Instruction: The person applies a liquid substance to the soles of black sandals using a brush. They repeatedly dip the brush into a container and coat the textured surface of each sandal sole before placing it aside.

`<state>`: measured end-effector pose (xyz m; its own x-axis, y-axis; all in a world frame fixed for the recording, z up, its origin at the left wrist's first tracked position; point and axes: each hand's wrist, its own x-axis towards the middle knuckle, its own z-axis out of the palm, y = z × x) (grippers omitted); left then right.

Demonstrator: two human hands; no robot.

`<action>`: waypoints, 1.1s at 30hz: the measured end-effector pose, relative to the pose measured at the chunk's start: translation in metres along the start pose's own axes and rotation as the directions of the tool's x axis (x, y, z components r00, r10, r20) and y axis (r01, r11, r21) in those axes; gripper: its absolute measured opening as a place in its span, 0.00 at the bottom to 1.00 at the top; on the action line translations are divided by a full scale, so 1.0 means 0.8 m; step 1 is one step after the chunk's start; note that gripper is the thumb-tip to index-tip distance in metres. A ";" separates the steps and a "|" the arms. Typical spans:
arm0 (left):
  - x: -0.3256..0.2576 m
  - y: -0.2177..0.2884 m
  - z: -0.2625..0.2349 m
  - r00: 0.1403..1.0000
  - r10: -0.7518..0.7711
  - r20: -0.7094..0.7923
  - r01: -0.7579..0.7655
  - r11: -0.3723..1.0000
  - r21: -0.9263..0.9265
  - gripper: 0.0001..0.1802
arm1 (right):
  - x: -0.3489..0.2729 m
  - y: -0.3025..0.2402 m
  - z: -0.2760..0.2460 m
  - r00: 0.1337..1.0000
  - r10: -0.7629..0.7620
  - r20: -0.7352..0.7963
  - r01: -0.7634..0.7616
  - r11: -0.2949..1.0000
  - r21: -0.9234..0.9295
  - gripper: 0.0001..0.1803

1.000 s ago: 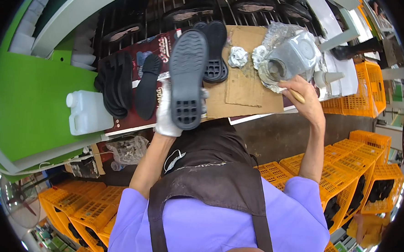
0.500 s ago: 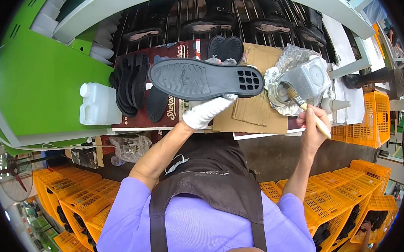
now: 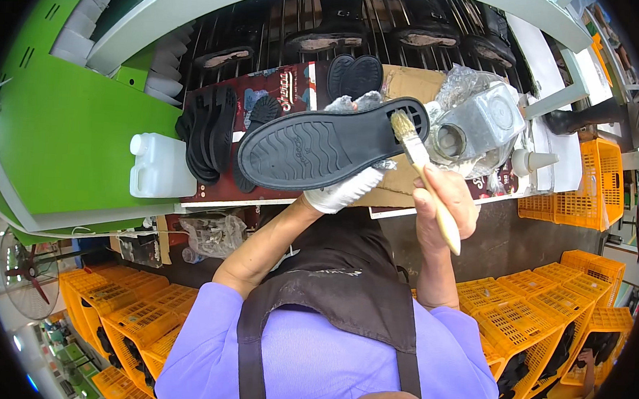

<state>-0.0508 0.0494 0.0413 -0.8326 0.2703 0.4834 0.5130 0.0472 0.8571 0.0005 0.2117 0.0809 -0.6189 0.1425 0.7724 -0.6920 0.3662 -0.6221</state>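
My left hand [image 3: 345, 190], in a white glove, grips a black shoe sole [image 3: 315, 149] from beneath, its fingertips showing at the far edge. The sole is tilted, its gridded heel end up to the right and its wavy forepart toward me. In my bare right hand [image 3: 446, 202] is a flat paintbrush [image 3: 416, 148] with a pale wooden handle. Its bristles lie over the recessed heel grid and seem to touch it. Just right of the heel stands a cup [image 3: 450, 140] amid crumpled plastic, beside a tilted clear plastic container [image 3: 491, 118].
Several black soles [image 3: 211, 132] and a white jug [image 3: 161, 166] stand at the left. Two small black pieces [image 3: 355, 76] lie behind the sole. Black boots [image 3: 328, 37] rest on a rack at the back. A nozzle bottle [image 3: 532, 162] is at right; orange crates [image 3: 520, 304] flank me.
My right hand has brought the brush left from the cup onto the sole's heel. The sole has tilted, its heel rising and its toe end coming nearer me.
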 end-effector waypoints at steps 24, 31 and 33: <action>-0.021 0.002 -0.003 0.992 -0.107 0.066 0.115 0.984 -0.138 0.37 | -0.015 -0.012 0.043 0.992 -0.066 0.109 0.073 0.995 -0.061 0.17; -0.019 -0.011 0.004 0.990 -0.096 0.099 0.132 0.872 -0.472 0.34 | -0.018 -0.021 0.053 0.992 -0.050 0.114 0.055 0.998 -0.040 0.15; -0.023 -0.024 0.003 0.972 -0.181 0.152 0.234 0.830 -0.506 0.33 | -0.020 -0.022 0.056 0.991 -0.061 0.116 0.065 0.997 -0.030 0.15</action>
<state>-0.0449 0.0462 0.0155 -0.8703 0.4000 0.2873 0.1256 -0.3837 0.9149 0.0057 0.1619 0.0740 -0.6144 0.0119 0.7889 -0.7196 0.4017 -0.5665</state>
